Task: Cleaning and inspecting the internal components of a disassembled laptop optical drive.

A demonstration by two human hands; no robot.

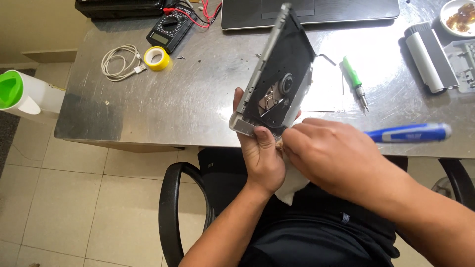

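**A:** Where's the drive right now?

**Me:** The slim optical drive [278, 81] is tilted up on edge over the steel table [188, 99], near its front rim. My left hand [261, 153] is closed round its lower corner, thumb pressed on the grey bezel end. The open side faces me, so the spindle hub and the laser sled show.

**A:** And your right?

**Me:** My right hand [334, 155] sits just beside the left, at the drive's bottom edge. It's closed round a blue-and-white screwdriver [408, 132] whose handle sticks out to the right. There's a white cloth [292, 184] bunched under both hands.

**A:** How far along does it look?

**Me:** I'd judge it's partly stripped: the drive's insides are bare, a thin metal plate [321, 91] lies flat on the table behind it, and small screws are scattered near the yellow tape roll [157, 58]. What is left on the drive, I can't say.

**A:** What can't you make out?

**Me:** The screwdriver's tip is hidden behind my fingers, so I can't tell what it touches. The far side of the drive is turned away. The green screwdriver [355, 81] lies unused on the table; the multimeter [170, 27] and laptop [309, 12] are cut off at the top.
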